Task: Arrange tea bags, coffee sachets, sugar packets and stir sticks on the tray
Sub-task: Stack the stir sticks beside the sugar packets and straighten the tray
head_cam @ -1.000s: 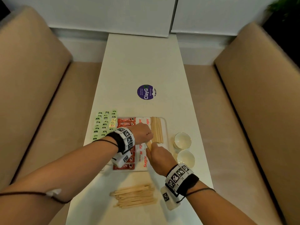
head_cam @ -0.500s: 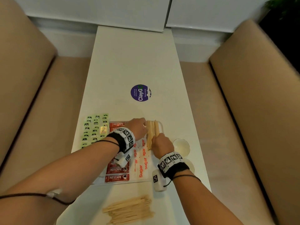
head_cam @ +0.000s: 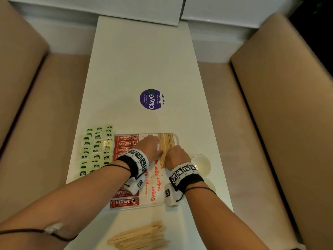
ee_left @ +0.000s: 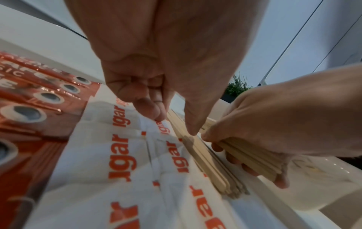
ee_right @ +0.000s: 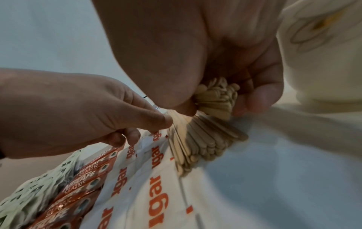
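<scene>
There, stir sticks (head_cam: 166, 143) on tray (head_cam: 177, 139).

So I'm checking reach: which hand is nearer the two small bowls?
Right. The right hand grips sticks just left of the small bowls; the left hand lies farther left, over the sugar packets.

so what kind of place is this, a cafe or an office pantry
Likely an office pantry booth: a narrow white table between padded tan benches, and a purple table sticker about keeping pantries clean.
</scene>
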Demonstrator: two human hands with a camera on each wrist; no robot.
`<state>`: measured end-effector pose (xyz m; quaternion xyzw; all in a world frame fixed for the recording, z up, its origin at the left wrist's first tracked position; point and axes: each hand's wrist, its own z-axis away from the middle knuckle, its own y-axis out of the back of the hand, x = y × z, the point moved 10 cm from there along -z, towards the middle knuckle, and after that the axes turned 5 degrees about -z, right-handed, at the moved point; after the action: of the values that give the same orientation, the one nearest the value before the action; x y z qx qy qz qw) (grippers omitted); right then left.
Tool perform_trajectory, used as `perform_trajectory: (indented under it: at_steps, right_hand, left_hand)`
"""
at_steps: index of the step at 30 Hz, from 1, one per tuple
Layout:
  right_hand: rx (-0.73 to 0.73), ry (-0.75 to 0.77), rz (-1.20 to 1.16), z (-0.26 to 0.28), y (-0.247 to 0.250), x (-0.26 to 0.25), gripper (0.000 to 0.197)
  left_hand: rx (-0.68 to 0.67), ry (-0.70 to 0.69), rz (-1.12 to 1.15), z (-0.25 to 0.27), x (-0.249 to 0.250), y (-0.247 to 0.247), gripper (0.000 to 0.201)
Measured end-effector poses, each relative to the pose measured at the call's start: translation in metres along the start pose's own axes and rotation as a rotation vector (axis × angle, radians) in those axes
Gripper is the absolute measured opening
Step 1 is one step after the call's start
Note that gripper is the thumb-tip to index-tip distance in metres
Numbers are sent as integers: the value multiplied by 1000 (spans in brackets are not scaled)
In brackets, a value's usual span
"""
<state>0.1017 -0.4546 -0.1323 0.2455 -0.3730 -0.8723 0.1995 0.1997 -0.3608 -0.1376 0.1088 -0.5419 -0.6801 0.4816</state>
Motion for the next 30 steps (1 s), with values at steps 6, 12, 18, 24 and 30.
perform_trajectory:
  at_steps: [6,12,18,24,30]
  right_hand:
    - [16,-2,41,-3,4,-4,25]
    - [48,101,330,-1,9,-15,31]
    - [96,111,324,0,17,-20,32]
    - [134,298,379,16,1,-33,36]
    - [148,343,359,20,-5,-31,28]
  left_hand:
    - [0,-32,14,-2,2,-4,50]
    - [5,-30,4,0,2,-4,47]
    - [1,-23,-10,3,4,-3,52]
    - [-5,-30,-10,5,10,-1,41]
    - [-19,-30,-4,4,15,0,27]
